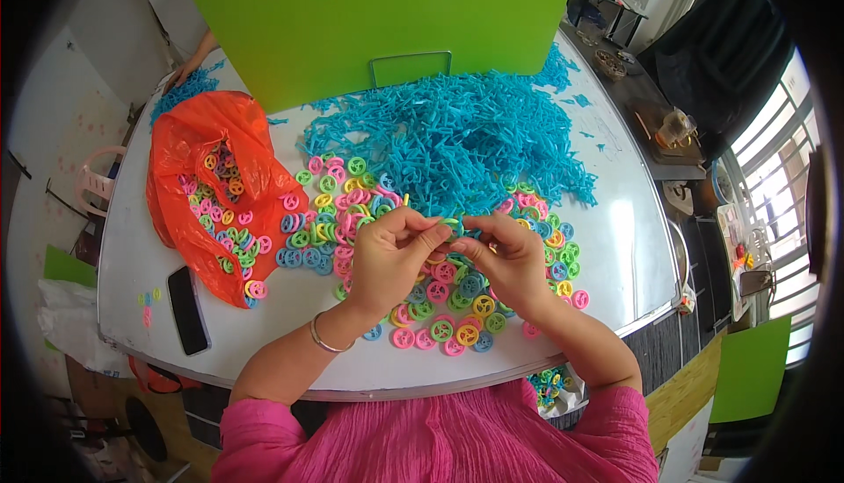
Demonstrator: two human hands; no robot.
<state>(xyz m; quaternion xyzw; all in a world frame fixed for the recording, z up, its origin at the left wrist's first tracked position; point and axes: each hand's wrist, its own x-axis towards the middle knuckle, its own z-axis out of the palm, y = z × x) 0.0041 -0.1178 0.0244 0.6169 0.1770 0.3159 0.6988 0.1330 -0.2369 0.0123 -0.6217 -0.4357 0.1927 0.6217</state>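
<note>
Both hands meet above the middle of the white table (264,351). My left hand (393,253) pinches a small green plastic wheel (449,221) between thumb and fingers. Against it, my right hand (508,259) pinches a small blue plastic stick (461,228); the fingertips partly cover both pieces. Beneath and around the hands lie many spoked plastic wheels (442,331) in pink, green, yellow and blue. Just beyond them rises a big heap of blue plastic sticks (475,131).
An open red plastic bag (176,167) with more wheels lies at the left, near a dark phone (187,310). A tall green panel (369,17) stands across the far side. Another person's hand (183,72) reaches to blue sticks at the far left.
</note>
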